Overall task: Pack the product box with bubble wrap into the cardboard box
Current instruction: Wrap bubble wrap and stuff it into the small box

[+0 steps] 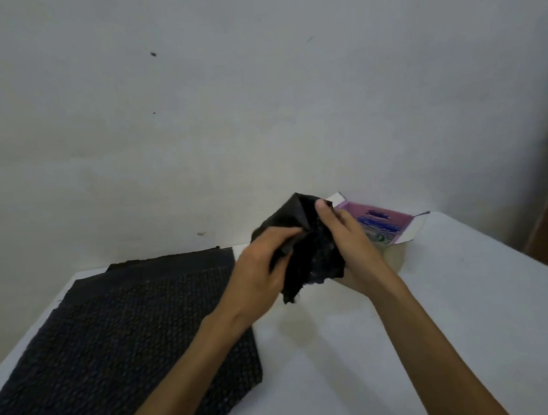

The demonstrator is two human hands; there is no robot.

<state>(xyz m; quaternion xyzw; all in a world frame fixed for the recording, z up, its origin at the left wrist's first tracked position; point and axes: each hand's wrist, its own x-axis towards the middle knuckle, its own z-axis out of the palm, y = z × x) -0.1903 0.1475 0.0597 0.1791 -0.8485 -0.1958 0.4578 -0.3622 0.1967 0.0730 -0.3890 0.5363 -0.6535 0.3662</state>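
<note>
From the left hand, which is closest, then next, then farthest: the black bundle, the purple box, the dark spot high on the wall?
1. Black bundle: gripped by the left hand.
2. Purple box: behind the hands, to the right.
3. Dark spot: high on the wall, upper left.

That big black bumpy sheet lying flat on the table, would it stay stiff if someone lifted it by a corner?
Probably not. The black bubble wrap sheet lies limp on the table, and a similar piece held by the left hand and right hand crumples freely, so it likely flops. It looks light, and its bumpy surface should grip rather than slip.
</note>
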